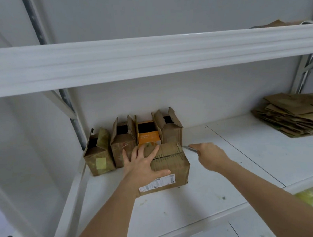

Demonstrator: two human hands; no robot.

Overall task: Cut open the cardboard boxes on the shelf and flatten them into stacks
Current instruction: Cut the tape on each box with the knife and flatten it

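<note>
- Left hand [142, 161] lies flat, fingers spread, on a sealed box [170, 167] near the shelf's [227, 169] left end.
- Right hand [211, 155] grips a knife [190, 148] at the box's right top edge.
- Four opened boxes [133, 137] line the back-left corner; a flattened stack [291, 114] sits at the right end.

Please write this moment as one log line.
left hand: pressed flat on closed box | right hand: grips cutter at box's far right corner | flattened stack: right of shelf

Two bare forearms rise from the lower edge of the frame, with no sleeves showing. The left hand [143, 165] and right hand [211, 156] wear no gloves, rings or watch.
</note>
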